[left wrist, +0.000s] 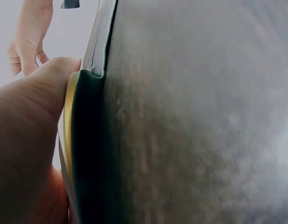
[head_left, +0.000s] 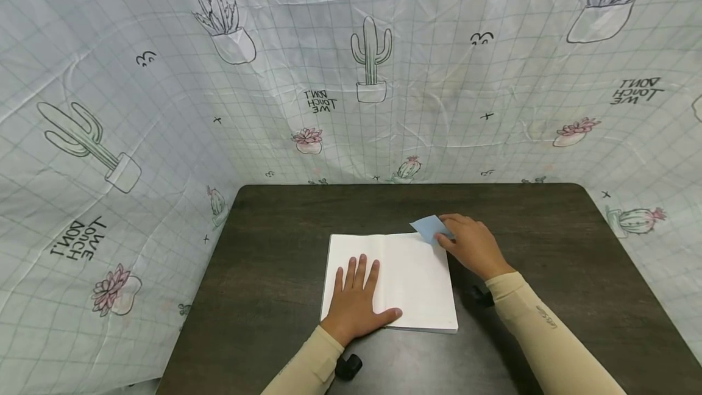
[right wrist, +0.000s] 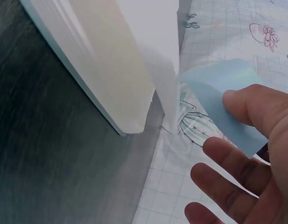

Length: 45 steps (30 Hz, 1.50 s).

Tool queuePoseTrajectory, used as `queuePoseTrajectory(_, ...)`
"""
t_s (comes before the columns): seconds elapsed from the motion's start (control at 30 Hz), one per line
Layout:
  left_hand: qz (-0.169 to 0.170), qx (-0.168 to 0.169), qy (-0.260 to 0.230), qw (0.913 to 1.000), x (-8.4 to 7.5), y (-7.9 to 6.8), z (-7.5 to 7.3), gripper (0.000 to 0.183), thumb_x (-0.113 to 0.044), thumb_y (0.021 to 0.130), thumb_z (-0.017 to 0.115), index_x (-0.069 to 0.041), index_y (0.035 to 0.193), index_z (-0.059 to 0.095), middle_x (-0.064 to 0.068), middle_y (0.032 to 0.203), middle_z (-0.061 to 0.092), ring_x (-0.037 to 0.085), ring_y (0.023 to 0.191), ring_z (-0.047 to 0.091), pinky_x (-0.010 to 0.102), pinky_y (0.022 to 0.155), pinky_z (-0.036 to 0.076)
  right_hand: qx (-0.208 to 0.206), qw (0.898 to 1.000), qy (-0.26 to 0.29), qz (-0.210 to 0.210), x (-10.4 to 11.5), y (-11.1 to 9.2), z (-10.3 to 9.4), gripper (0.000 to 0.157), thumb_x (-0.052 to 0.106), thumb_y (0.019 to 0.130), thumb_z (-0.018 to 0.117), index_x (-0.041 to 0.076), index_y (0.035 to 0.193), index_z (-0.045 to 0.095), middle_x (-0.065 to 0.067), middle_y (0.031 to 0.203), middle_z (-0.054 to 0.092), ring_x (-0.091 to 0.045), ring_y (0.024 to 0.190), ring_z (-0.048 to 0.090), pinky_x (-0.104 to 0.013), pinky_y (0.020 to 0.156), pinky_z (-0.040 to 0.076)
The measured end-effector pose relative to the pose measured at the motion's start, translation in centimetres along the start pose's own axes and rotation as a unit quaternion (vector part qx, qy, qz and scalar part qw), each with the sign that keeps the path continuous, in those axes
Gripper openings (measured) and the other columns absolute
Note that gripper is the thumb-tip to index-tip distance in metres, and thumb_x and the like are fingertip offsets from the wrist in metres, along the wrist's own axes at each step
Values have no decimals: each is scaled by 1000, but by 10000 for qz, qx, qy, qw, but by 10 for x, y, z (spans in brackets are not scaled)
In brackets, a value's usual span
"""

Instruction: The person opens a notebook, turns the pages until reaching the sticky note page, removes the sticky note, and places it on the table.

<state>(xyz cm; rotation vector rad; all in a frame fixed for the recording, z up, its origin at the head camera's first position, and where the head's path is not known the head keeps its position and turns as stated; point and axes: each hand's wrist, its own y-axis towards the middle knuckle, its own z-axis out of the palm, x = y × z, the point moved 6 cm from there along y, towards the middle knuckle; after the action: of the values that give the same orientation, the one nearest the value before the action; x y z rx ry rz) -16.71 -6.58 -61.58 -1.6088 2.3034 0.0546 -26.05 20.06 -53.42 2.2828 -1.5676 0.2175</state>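
An open notebook (head_left: 418, 279) with blank white pages lies on the dark table. My left hand (head_left: 358, 305) rests flat on its left page, fingers spread, with the thumb stretched across to the bottom of the right page. In the left wrist view, the notebook's dark green cover (left wrist: 90, 140) shows under that thumb. My right hand (head_left: 473, 245) pinches a light blue sticky note (head_left: 431, 228) over the top right corner of the notebook. Seen from the right wrist, the thumb presses on the face of the blue note (right wrist: 223, 93), and the other fingers are loosely bent below it.
Dark wooden table (head_left: 274, 273) surface surrounds the notebook. A white grid-patterned cloth (head_left: 439, 78) with cactus drawings hangs behind the table and along both sides. A small black device (head_left: 348, 367) sits at the left wrist, another (head_left: 481, 296) at the right.
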Motion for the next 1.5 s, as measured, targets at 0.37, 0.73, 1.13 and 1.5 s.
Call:
queuePoseTrajectory(0.37,13,-37,-94,9999,-1,-2,-3,116,-92,91,46,-19,176,15,13,182,5,36,169,4,63,132,7,-192,9996,-193,59,-11,-7,-14,46,28,102,77,1,139,71,-19,142,69,-44,125,67,-71,101,48)
queuePoseTrajectory(0.73,14,-60,-164,9998,-1,0,0,117,-92,91,47,-19,176,13,13,183,4,35,169,2,63,132,5,-327,9985,-442,-84,-21,-20,-24,39,25,99,81,0,129,75,-19,137,72,-44,117,71,-70,92,52)
queuePoseTrajectory(1.13,-80,88,-71,9999,0,-3,-5,116,-93,91,43,-21,176,9,11,183,-1,33,169,-2,61,133,3,-345,9954,-870,-221,-42,-45,-30,34,23,94,84,-1,118,77,-23,129,74,-46,108,73,-70,83,53)
queuePoseTrajectory(1.5,-63,82,-57,9999,-1,-2,-3,117,-93,91,45,-21,176,9,11,183,-1,34,169,-1,62,132,4,-724,9890,-1173,-539,-46,-63,-33,26,18,87,90,5,106,79,-19,123,76,-42,104,73,-62,74,54)
